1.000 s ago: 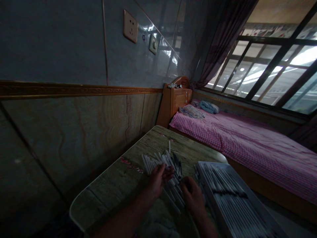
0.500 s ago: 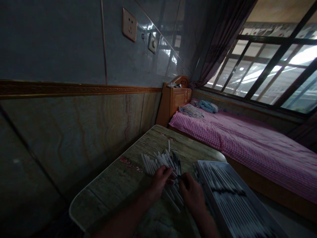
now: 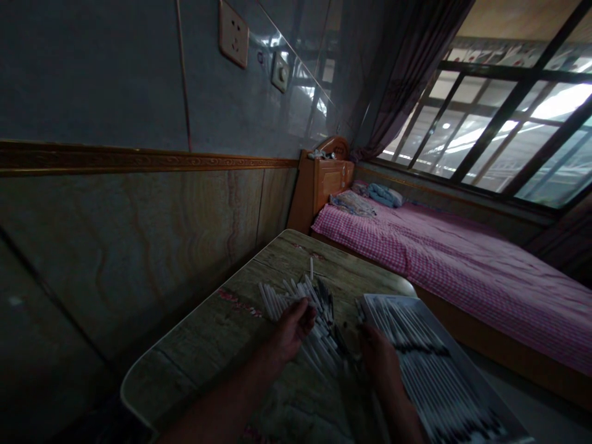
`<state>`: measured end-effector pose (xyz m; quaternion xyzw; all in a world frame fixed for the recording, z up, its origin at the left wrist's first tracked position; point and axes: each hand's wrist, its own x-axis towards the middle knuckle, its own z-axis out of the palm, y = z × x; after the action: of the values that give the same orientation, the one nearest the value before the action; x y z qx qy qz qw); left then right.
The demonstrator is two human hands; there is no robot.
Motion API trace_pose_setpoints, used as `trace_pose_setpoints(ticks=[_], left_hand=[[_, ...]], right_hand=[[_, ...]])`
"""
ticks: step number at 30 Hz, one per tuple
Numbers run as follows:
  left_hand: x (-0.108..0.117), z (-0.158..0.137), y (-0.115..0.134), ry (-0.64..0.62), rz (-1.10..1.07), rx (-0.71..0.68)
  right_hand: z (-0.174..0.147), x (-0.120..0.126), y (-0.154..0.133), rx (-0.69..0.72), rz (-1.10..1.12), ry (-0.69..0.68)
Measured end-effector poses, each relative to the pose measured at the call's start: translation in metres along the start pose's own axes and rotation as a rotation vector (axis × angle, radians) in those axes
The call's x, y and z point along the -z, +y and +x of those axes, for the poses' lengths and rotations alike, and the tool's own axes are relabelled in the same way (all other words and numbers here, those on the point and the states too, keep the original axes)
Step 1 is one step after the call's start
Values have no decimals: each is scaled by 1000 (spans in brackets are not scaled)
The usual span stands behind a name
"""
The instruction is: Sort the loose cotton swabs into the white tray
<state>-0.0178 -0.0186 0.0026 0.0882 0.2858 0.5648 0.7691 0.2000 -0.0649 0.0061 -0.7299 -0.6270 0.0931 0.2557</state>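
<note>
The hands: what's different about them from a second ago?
The right hand moved right, away from the left hand and toward the tray. I can't tell whether it holds anything. The left hand stayed by the sticks; the tray stayed put.

Cannot make out the grip of the right hand point(image 3: 380, 359), blurred right of lower centre, nor identify the dark speck point(image 3: 345, 325) near it, too small. Cannot see past the left hand point(image 3: 292, 330) to the white sticks point(image 3: 319, 348) partly hidden behind. Lost beyond the bottom edge: near ends of tray point(image 3: 469, 369) and table point(image 3: 194, 351). Cut off at right: bed point(image 3: 444, 253), window point(image 3: 490, 117).
</note>
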Motion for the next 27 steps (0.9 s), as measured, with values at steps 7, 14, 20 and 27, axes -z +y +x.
trace_pose_setpoints(ticks=[7, 14, 20, 27], left_hand=[[0, -1, -7, 16, 66, -1], [0, -1, -11, 8, 99, 1], [1, -2, -16, -7, 113, -20], [4, -4, -20, -95, 173, -25]], right_hand=[[20, -12, -31, 75, -340, -180], [17, -16, -22, 50, -210, -79], [-1, -24, -37, -65, 605, 68], [-17, -35, -60, -176, 1076, 106]])
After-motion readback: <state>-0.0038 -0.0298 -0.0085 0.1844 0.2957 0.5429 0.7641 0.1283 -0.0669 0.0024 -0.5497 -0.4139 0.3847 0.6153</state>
